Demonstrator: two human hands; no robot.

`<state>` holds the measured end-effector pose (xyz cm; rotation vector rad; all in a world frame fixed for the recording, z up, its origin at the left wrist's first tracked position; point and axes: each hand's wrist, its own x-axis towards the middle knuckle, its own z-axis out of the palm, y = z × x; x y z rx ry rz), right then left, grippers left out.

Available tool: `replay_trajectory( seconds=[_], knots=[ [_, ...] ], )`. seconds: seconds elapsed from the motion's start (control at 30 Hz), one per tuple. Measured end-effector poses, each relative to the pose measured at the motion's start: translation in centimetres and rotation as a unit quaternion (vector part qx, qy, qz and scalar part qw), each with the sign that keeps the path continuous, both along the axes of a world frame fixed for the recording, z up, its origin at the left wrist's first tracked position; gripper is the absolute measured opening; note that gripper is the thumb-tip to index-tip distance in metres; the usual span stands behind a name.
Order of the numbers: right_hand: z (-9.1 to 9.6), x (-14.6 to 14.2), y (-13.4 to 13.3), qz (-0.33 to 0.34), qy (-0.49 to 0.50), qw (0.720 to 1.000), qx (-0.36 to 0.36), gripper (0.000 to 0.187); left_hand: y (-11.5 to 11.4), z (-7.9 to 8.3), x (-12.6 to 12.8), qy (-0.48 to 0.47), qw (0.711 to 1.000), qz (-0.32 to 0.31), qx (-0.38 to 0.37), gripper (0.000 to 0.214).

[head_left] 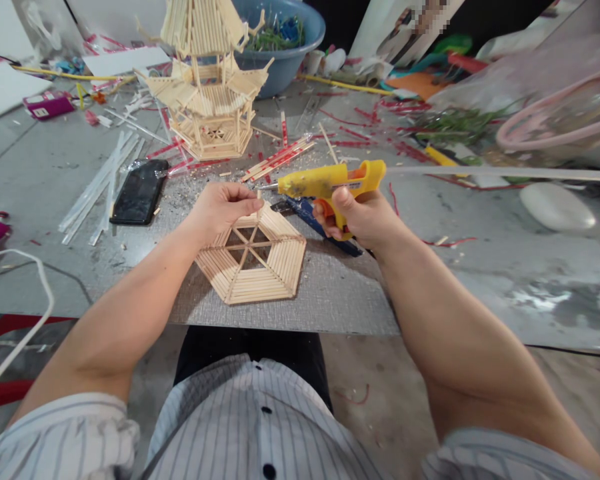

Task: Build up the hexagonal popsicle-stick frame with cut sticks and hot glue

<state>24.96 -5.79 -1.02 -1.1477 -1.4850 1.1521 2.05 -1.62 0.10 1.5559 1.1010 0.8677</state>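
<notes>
A hot glue gun (316, 181), yellow with an orange trigger, is gripped in my right hand (364, 217). Its metal nozzle points left, close to the fingertips of my left hand (220, 212). Those fingertips pinch a short wooden stick (259, 196) that stands up at the far edge of a flat hexagonal frame (260, 288). Rows of thin sticks make up the frame, with spokes crossing its open middle. It lies near the table's front edge, its far-left part hidden by my left hand. A dark blue tool (325, 230) rests partly under the glue gun.
Behind the frame stands a pagoda model (213, 100) of sticks, before a blue basin (295, 50). A black phone (139, 193) and clear glue sticks (97, 180) lie left. Red-wrapped sticks (280, 157) lie beyond my hands, a white computer mouse (557, 205) to the right.
</notes>
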Motion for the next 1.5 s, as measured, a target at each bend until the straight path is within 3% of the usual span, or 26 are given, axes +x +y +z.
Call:
replay_trajectory(
  seconds=[1.17,1.27,1.37,1.5],
  knots=[
    [0.0,-0.1,0.0,-0.004,0.016,1.0,0.008,0.061,0.3,-0.1,-0.1,-0.019,1.0,-0.011,0.012,0.014],
    [0.0,0.3,0.4,-0.052,0.034,0.997,0.042,0.061,0.3,-0.2,-0.2,-0.007,0.999,-0.022,0.025,0.014],
    [0.0,1.2,1.3,-0.155,0.06,0.984,0.07,0.056,0.4,-0.3,-0.3,0.019,0.998,-0.047,0.042,0.015],
    [-0.2,2.7,2.6,-0.31,0.072,0.947,0.043,0.014,0.4,-0.5,-0.4,0.045,0.992,-0.105,0.05,0.013]
  ],
)
